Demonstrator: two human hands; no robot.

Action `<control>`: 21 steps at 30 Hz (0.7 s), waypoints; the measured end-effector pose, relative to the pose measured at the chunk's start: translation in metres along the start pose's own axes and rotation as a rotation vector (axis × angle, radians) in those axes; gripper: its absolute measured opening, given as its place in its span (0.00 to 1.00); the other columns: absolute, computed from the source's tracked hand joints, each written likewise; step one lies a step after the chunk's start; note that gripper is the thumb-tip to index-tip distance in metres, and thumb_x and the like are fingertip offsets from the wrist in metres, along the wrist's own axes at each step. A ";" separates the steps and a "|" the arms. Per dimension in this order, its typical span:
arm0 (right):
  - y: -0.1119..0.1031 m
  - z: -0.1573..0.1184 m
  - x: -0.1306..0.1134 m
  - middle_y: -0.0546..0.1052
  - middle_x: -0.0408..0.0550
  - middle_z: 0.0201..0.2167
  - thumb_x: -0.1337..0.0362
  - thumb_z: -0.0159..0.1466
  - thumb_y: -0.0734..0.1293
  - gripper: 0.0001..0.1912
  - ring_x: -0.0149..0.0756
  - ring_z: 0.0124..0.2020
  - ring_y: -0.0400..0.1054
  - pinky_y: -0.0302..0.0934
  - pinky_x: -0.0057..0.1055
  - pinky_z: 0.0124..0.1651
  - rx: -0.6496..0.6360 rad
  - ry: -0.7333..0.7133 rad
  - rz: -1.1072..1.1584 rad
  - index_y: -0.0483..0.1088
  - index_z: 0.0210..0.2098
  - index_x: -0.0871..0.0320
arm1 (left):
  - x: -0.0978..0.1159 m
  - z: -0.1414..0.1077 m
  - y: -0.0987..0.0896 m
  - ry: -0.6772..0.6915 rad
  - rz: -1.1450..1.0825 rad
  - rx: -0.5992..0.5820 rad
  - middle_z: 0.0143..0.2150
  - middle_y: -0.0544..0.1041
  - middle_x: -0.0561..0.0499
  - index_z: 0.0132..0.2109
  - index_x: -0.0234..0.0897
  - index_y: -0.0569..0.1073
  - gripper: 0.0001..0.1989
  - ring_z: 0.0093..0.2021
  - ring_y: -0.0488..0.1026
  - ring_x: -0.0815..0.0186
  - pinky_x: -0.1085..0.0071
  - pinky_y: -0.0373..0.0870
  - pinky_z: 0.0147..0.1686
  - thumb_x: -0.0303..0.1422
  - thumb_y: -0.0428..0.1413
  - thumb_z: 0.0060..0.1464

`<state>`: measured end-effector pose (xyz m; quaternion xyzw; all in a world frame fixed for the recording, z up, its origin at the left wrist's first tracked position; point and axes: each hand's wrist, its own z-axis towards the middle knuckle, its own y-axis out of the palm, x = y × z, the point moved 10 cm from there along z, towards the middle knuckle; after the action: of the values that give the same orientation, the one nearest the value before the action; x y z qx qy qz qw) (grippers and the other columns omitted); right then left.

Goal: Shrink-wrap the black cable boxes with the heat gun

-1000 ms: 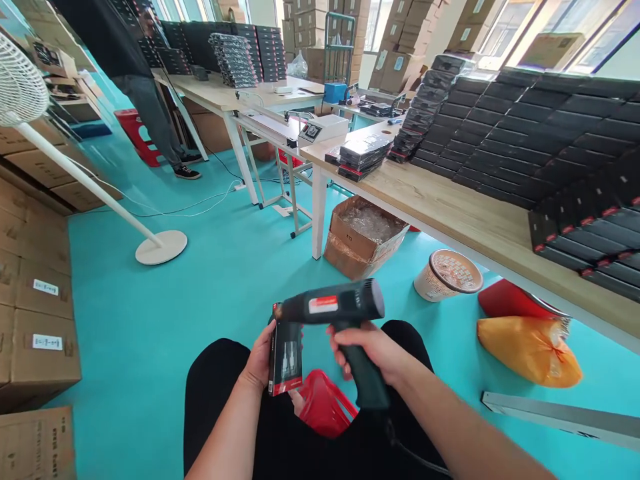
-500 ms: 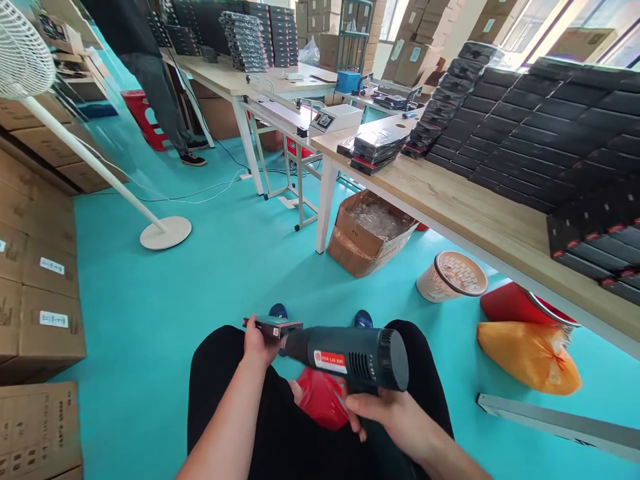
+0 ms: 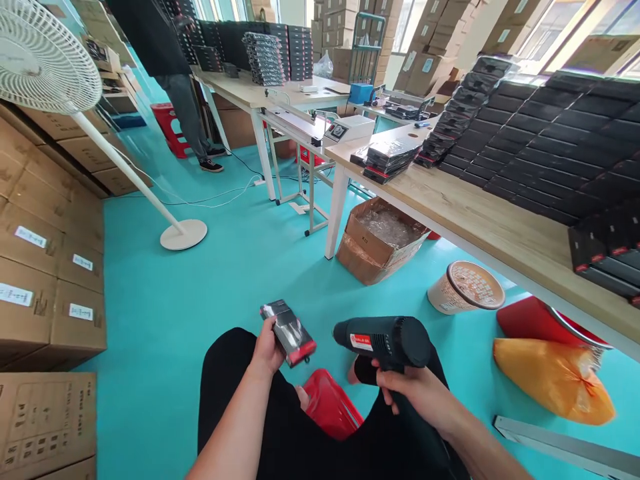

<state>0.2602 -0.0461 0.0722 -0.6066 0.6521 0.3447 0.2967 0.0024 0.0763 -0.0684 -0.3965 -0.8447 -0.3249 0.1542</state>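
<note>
My left hand (image 3: 268, 348) grips a small black box with a red end (image 3: 289, 332); its shiny face, which looks film-wrapped, is turned up. In my right hand (image 3: 411, 387) is a dark heat gun (image 3: 383, 339), held by its handle with the nozzle pointing left toward the box. A gap separates nozzle and box. Below and between the two hands, a red plastic stool (image 3: 327, 407) shows between my legs.
To the right, a wooden table (image 3: 453, 203) carries stacked black boxes (image 3: 550, 143). Beneath it stand a carton of clear film (image 3: 380, 240), a waste bin (image 3: 465, 287) and an orange bag (image 3: 553, 377). A white fan (image 3: 183, 235) and cartons (image 3: 55, 267) are at left. A person (image 3: 175, 87) stands behind.
The box has turned from edge-on to face-up in my left hand. My right hand has drawn the heat gun away to the right, widening the gap. The view has shifted slightly left.
</note>
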 end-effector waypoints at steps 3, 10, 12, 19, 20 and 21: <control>0.012 -0.008 0.000 0.73 0.43 0.20 0.56 0.55 0.74 0.17 0.35 0.24 0.65 0.60 0.32 0.27 -0.125 0.067 0.067 0.75 0.38 0.62 | 0.009 0.001 0.010 0.215 0.288 -0.075 0.35 0.81 0.49 0.44 0.37 0.76 0.15 0.33 0.78 0.59 0.63 0.76 0.37 0.32 0.61 0.47; 0.027 0.013 -0.034 0.74 0.42 0.20 0.55 0.54 0.74 0.19 0.35 0.23 0.66 0.61 0.34 0.29 -0.046 -0.082 0.139 0.74 0.40 0.61 | 0.003 0.003 0.029 0.423 0.694 -0.285 0.34 0.80 0.51 0.47 0.37 0.79 0.22 0.34 0.76 0.59 0.65 0.73 0.36 0.34 0.62 0.41; 0.013 0.018 -0.033 0.73 0.41 0.18 0.55 0.54 0.74 0.19 0.35 0.21 0.65 0.60 0.33 0.28 0.051 -0.051 0.104 0.74 0.40 0.61 | 0.007 0.005 0.025 0.479 0.769 -0.269 0.35 0.80 0.50 0.47 0.37 0.79 0.22 0.36 0.76 0.59 0.63 0.73 0.38 0.34 0.60 0.42; 0.027 0.006 -0.037 0.75 0.43 0.19 0.58 0.55 0.73 0.16 0.34 0.21 0.65 0.60 0.32 0.27 -0.166 -0.034 0.088 0.74 0.39 0.62 | 0.022 -0.007 0.033 0.732 0.845 -0.290 0.44 0.78 0.47 0.43 0.42 0.82 0.20 0.49 0.73 0.53 0.55 0.66 0.58 0.26 0.62 0.38; 0.022 0.007 -0.038 0.74 0.42 0.18 0.58 0.56 0.73 0.16 0.34 0.21 0.65 0.59 0.32 0.27 -0.110 -0.040 0.082 0.74 0.39 0.61 | 0.023 -0.010 0.035 0.726 0.846 -0.288 0.44 0.77 0.47 0.42 0.43 0.82 0.21 0.49 0.73 0.53 0.54 0.64 0.60 0.23 0.60 0.37; 0.017 0.008 -0.038 0.73 0.41 0.17 0.58 0.56 0.72 0.15 0.33 0.20 0.64 0.59 0.31 0.27 -0.058 -0.035 0.073 0.74 0.38 0.61 | 0.023 -0.013 0.036 0.700 0.835 -0.285 0.44 0.77 0.47 0.41 0.44 0.83 0.23 0.50 0.72 0.52 0.53 0.62 0.62 0.21 0.59 0.36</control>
<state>0.2464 -0.0170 0.0994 -0.5845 0.6584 0.3845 0.2775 0.0152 0.0980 -0.0313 -0.5827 -0.4622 -0.4593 0.4857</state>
